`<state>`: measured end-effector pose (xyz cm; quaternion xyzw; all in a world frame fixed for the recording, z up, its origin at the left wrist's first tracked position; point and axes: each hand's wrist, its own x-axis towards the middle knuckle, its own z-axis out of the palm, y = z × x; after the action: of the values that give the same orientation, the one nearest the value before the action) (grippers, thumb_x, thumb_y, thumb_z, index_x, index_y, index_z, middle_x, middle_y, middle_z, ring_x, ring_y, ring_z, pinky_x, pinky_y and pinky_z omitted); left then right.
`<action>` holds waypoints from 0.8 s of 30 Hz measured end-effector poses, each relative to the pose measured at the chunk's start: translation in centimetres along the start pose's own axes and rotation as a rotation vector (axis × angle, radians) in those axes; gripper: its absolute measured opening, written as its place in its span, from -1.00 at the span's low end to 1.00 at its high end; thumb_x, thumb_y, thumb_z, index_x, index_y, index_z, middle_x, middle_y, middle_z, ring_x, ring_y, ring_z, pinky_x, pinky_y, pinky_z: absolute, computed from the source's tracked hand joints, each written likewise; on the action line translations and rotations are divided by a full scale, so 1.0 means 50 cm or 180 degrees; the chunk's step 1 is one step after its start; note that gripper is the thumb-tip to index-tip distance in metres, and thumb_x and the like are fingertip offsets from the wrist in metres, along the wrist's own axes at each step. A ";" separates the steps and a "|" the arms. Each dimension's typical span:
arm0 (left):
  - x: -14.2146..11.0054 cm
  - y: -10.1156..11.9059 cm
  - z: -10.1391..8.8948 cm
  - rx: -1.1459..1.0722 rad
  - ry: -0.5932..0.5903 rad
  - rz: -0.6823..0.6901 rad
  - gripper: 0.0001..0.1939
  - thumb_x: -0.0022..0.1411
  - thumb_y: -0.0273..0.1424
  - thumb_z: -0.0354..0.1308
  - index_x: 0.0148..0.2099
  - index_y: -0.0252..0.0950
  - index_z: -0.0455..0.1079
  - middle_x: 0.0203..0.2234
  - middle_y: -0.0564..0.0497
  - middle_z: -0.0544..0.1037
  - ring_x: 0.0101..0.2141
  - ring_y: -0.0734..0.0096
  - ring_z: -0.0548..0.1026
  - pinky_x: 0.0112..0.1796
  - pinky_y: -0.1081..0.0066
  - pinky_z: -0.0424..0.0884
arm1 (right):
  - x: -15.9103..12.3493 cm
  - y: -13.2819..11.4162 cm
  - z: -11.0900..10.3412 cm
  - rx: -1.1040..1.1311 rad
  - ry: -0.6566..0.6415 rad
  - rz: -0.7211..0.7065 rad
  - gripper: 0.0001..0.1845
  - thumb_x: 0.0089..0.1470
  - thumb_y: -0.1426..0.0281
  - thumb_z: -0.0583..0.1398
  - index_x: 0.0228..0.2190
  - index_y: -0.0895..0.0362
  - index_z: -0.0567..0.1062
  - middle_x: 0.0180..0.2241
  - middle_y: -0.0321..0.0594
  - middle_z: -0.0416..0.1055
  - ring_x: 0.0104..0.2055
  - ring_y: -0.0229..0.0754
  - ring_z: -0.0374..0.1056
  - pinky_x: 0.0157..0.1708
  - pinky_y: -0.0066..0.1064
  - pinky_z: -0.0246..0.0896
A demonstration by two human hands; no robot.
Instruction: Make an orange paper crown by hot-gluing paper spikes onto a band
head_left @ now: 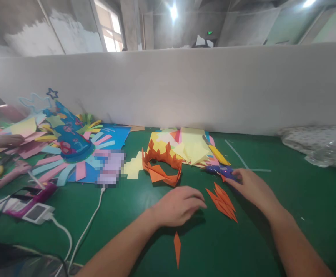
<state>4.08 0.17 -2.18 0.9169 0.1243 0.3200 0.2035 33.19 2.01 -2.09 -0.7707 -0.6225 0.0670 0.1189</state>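
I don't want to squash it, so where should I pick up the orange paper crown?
Probably pinch the crown gently by its low front band, coming from the near side: the points stand mostly along the back, and the open middle should leave room to pinch inside and out.

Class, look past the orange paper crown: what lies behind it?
Behind the orange paper crown lies a pile of paper sheets, mostly yellow with some pink. The crown covers part of the pile's left side, so what is there cannot be seen.
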 end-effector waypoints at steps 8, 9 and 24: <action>-0.032 0.010 -0.024 -0.0562 -0.1467 -0.0481 -0.32 -0.38 -0.03 0.37 -0.15 -0.19 0.41 -0.19 -0.02 0.31 -0.17 0.28 0.30 -0.12 0.41 0.27 | -0.074 -0.070 -0.031 0.0254 -0.1206 -0.0630 -0.45 -0.33 0.14 0.30 -0.25 0.07 0.33 -0.27 -0.16 0.42 -0.31 -0.05 0.37 -0.43 -0.39 0.19; -0.036 0.008 -0.030 -0.0537 -0.1581 -0.0554 -0.31 -0.42 -0.03 0.38 -0.17 -0.19 0.41 -0.19 -0.02 0.29 -0.17 0.26 0.28 -0.14 0.41 0.27 | -0.081 -0.077 -0.027 0.0235 -0.1249 -0.0652 -0.43 -0.37 0.18 0.33 -0.25 0.07 0.34 -0.22 -0.14 0.40 -0.27 -0.03 0.37 -0.40 -0.38 0.20; -0.034 -0.013 -0.059 -0.0051 -0.0674 -0.1247 -0.63 0.02 -0.07 0.18 -0.29 -0.28 0.44 -0.39 -0.03 0.44 -0.36 0.37 0.39 -0.38 0.48 0.26 | -0.071 -0.164 -0.032 0.0726 -0.0454 -0.1186 -0.82 0.07 0.22 0.06 -0.37 0.06 0.35 -0.40 -0.28 0.41 -0.43 -0.21 0.31 -0.47 -0.44 0.12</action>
<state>0.87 0.99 -1.27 0.9021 0.2755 0.1772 0.2810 25.11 -0.01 1.49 -0.6173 -0.7492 0.1682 0.1713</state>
